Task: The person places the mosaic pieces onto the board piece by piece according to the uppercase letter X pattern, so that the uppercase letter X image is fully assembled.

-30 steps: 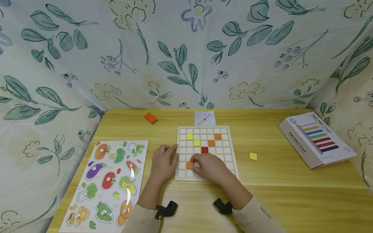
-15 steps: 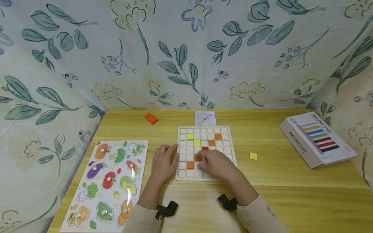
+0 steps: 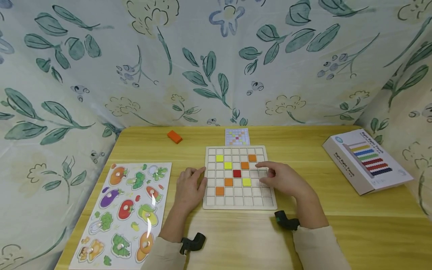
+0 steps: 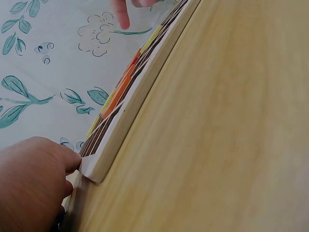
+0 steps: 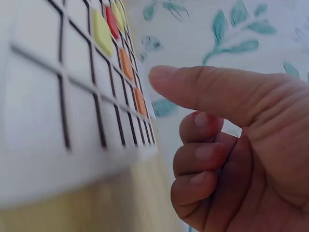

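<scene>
A wooden grid board (image 3: pixel 239 202) lies mid-table with flat square tiles in some of its cells. They form diagonals: a red tile (image 3: pixel 237 173) at the centre, orange tiles such as the lower left one (image 3: pixel 219 191), and yellow tiles such as the one (image 3: pixel 246 182) right of centre. My left hand (image 3: pixel 189 189) rests against the board's left edge, fingertips touching it. Over the right edge hovers my right hand (image 3: pixel 287 178), thumb and index finger apart with nothing between them, the other fingers curled in the right wrist view. It covers the table spot where a loose yellow tile lay.
Behind the board lies a small pattern card (image 3: pixel 237 137). An orange block (image 3: pixel 174 137) sits at the back left. The vegetable puzzle board (image 3: pixel 135 195) fills the left side, and a toy box (image 3: pixel 368 161) stands at the right. A floral cloth (image 3: pixel 216 75) hangs behind the table.
My right hand has left the orange tiles at the board's lower left and moved right to its right edge, uncovering the tiles beneath. The left hand stays in place.
</scene>
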{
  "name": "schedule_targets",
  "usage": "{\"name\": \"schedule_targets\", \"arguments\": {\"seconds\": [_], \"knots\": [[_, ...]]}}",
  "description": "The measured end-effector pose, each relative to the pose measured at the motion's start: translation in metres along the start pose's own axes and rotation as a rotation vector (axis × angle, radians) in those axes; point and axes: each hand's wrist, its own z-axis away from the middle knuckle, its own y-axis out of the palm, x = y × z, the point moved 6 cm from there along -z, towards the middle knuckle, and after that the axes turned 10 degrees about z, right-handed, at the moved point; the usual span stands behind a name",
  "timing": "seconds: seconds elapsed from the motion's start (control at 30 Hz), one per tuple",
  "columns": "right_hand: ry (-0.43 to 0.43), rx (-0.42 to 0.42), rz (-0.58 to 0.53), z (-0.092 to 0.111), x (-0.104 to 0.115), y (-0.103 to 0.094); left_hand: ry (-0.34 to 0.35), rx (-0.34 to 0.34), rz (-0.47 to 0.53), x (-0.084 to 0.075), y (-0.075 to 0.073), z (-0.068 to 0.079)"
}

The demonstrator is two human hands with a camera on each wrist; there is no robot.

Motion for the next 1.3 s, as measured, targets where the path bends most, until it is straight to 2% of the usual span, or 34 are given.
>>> {"name": "schedule_targets", "arguments": {"seconds": [0.27,0.73,0.97,1.3], "knots": [[0.061,-0.027,0.012,0.009,-0.042,-0.021,0.009,-0.004,0.002,0.0,0.0,0.001],[0.114,-0.003,0.032,0.023,-0.092,-0.031,0.009,-0.007,0.016,-0.001,-0.001,0.001],[0.163,0.017,0.018,0.027,-0.105,-0.031,0.01,-0.011,0.007,0.0,0.0,0.001],[0.174,0.016,0.008,0.026,-0.107,-0.031,0.017,-0.009,0.013,-0.001,0.0,0.001]]}}
